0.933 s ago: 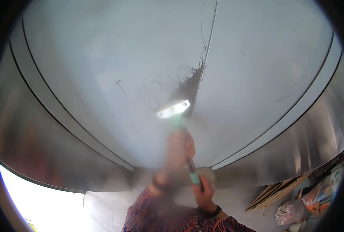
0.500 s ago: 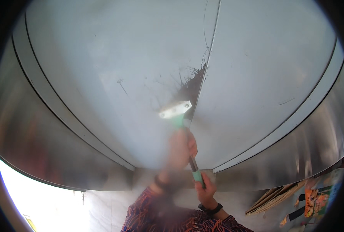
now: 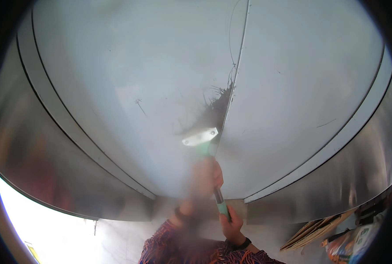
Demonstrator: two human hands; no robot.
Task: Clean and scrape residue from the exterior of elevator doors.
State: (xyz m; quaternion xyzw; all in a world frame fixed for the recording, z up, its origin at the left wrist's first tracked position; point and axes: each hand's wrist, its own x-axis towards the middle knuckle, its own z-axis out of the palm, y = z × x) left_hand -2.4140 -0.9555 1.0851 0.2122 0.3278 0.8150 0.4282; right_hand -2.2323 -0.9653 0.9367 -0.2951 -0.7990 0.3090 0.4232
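A long-handled scraper [image 3: 200, 137] with a pale metal head and green-and-dark handle points away from me, over a light grey panel [image 3: 160, 57]. My left hand [image 3: 207, 176], blurred, is closed around the handle just below the head. Lower down, my right hand [image 3: 232, 225] grips the green end of the handle. A dark, bristly patch with straw-like strands [image 3: 220, 103] clings beside the panel's seam [image 3: 240, 53], just beyond the scraper head. Whether the blade touches that patch cannot be made out. One long thin strand [image 3: 230, 33] curves up along the seam.
Shiny metal walls [image 3: 72, 167] bend around the panel on both sides, with a pale frame strip [image 3: 323, 143] along the right. Flattened cardboard [image 3: 317, 229] and a colourful plastic bag [image 3: 352, 246] lie at the lower right. Bright light fills the lower left. Haze blurs the middle of the picture.
The scraper head, the dark patch and my hands appear slightly lower in the picture as the whole view shifts. Both hands keep their hold on the handle.
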